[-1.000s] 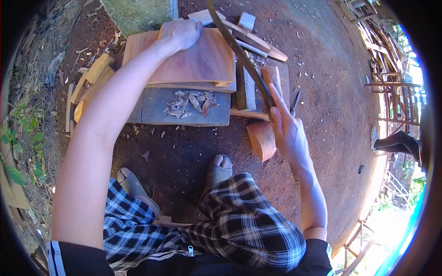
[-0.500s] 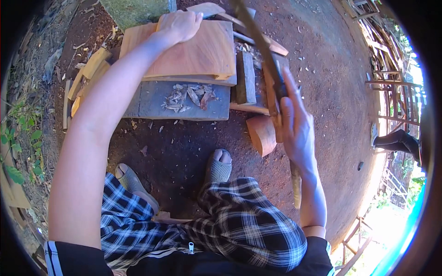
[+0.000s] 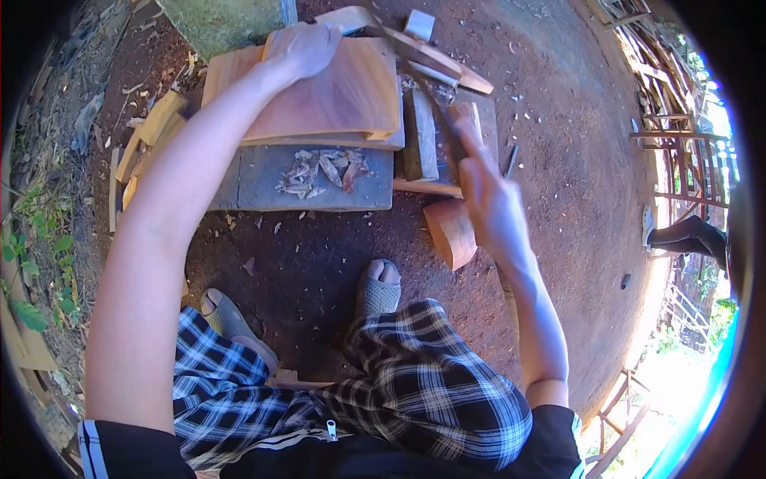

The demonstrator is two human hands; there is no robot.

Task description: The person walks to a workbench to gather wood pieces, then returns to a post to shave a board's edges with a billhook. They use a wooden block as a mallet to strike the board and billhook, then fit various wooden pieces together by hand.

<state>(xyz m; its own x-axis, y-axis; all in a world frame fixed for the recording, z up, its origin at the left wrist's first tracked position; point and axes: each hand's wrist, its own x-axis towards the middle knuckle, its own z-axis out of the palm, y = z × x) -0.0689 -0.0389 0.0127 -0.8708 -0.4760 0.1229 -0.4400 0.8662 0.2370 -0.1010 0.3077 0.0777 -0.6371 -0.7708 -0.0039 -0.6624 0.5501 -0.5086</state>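
My left hand [image 3: 307,49] is closed over the far edge of a thick reddish wooden slab [image 3: 327,96], fingers partly hidden. The slab lies tilted on a dark wooden block [image 3: 263,180] with pale wood chips [image 3: 307,174] on its near part. To the right, my right hand [image 3: 491,195] is wrapped round the handle of a machete [image 3: 427,88]. Its long dark blade, slightly blurred, slants up and left, with its far end near the slab's upper right corner. A length of the handle seems to run back beneath my wrist.
A curved wood offcut [image 3: 452,231] lies on the dirt below my right hand. Wood pieces [image 3: 420,132] lie right of the slab, others [image 3: 155,128] left. A mossy stone [image 3: 231,24] stands behind. My sandalled feet [image 3: 381,287] are close; another person's leg [image 3: 690,237] shows far right.
The machete has swung down and left, its blade now slanting toward the slab's upper right corner. My right hand has moved slightly left. My left hand keeps its hold on the slab.
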